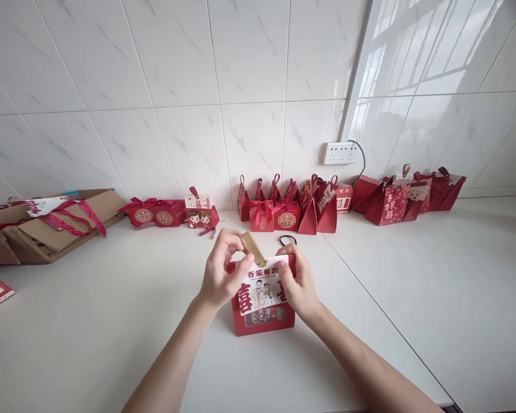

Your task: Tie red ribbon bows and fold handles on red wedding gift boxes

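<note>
A red gift box (264, 328) with a clear window and a white printed flap stands upright on the counter before me. My left hand (226, 268) pinches a gold ribbon loop (253, 248) at the top of the flap, thumb in front. On the other side, my right hand (298, 281) grips the top right corner of the box, its thumb pressed on the white flap and its fingers behind. The fingers behind the box are partly hidden.
Behind my hands, several finished-looking red boxes (287, 217) line the tiled wall. An open cardboard carton (81, 215) with ribbons lies at the left. A black hair-tie-like loop (288, 240) rests just beyond the box. A power strip (339, 153) hangs on the wall.
</note>
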